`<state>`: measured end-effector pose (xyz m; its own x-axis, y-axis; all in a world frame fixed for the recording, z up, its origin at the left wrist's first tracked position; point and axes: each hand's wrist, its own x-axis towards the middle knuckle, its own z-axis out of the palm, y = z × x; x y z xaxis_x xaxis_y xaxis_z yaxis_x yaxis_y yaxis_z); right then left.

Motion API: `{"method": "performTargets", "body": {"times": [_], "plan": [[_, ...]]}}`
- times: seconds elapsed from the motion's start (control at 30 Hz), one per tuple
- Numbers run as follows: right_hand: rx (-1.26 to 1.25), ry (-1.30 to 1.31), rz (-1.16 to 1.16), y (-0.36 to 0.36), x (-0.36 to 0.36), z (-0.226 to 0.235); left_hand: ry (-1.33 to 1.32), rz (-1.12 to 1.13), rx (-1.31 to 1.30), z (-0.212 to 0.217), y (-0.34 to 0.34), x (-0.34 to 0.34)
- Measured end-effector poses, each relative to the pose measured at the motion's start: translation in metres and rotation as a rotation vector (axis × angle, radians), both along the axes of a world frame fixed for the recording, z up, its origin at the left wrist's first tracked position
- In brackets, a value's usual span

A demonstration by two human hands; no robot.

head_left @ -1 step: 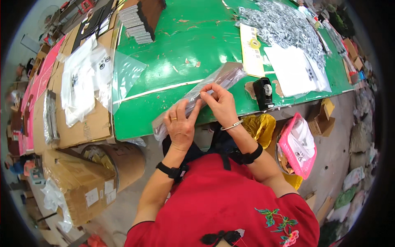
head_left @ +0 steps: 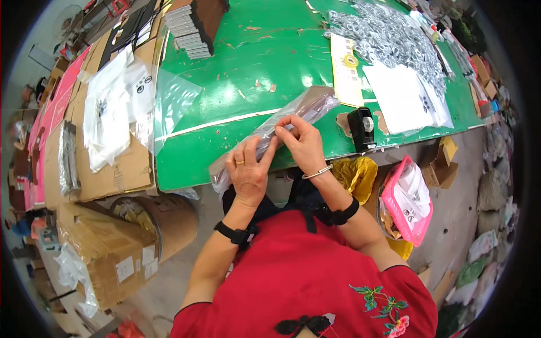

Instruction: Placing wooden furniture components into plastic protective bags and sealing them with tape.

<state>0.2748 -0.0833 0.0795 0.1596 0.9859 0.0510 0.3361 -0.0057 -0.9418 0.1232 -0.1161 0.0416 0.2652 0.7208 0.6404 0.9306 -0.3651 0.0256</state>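
1. Visible at far left: a silvery bundle [head_left: 69, 158] on cardboard [head_left: 98, 183], just beside white bags [head_left: 107, 124]. Below, at lower left, a taped carton [head_left: 107, 248] — contents impossible to make out.
2. Stacked at upper left of centre: brown, pale-ended panels [head_left: 198, 25], cut off by the top edge of the frame.
3. Lying aslant at frame centre, along the near edge of the green table [head_left: 225, 62]: a long packet [head_left: 301, 108], with a brown piece [head_left: 319, 97] inside clear film [head_left: 218, 177]. Probably stiff and fairly light at the core, thin and slippery outside, apt to wrinkle or tear if tugged. Best gripped by both long sides, around the firm core, rather than by the loose film at the lower-left end.
4. Laid over the packet, left of centre: left hand [head_left: 248, 173], fingers and thumb apart. Cannot tell how hard pressed — undersides of fingertips hidden.
5. Touching the packet at centre, with thumb and forefinger brought together in what looks like a pinch on the film: right hand [head_left: 305, 147]. Too small to tell exactly what lies between the tips.
6. Right of centre: a black tape dispenser [head_left: 359, 132] and a yellow card [head_left: 342, 70]. Above, at upper right, heaped metal rings [head_left: 383, 39], too tangled to count. Below, a pink basket [head_left: 420, 231], partly filled.
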Motion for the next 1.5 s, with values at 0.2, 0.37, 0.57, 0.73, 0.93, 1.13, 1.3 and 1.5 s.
{"method": "performTargets", "body": {"times": [0.2,0.37,0.57,0.73,0.93,1.13,1.3,1.5], "plan": [[0.025,-0.055,-0.055,-0.003,-0.004,-0.006,-0.044,-0.01,0.005,-0.002,0.0,0.002],[-0.011,-0.006,-0.044,-0.001,0.004,-0.01,-0.054,-0.024,-0.011,-0.002,-0.001,0.002],[0.036,-0.043,-0.115,-0.004,-0.007,-0.004,-0.06,-0.021,-0.011,-0.001,-0.001,0.002],[0.104,-0.083,-0.122,-0.002,-0.009,-0.01,-0.09,-0.037,-0.033,0.001,0.001,0.001],[0.086,-0.172,-0.086,-0.003,-0.01,0.002,-0.086,-0.041,-0.041,0.003,0.002,0.0],[0.03,-0.3,0.04,0.0,0.004,0.014,-0.113,-0.041,-0.06,0.004,0.006,-0.002],[-0.073,0.118,0.177,-0.006,0.022,0.01,-0.153,-0.062,-0.107,0.013,0.014,-0.006],[-0.057,0.247,0.115,-0.009,0.015,-0.003,-0.231,-0.072,-0.224,0.025,0.021,-0.013]]}}
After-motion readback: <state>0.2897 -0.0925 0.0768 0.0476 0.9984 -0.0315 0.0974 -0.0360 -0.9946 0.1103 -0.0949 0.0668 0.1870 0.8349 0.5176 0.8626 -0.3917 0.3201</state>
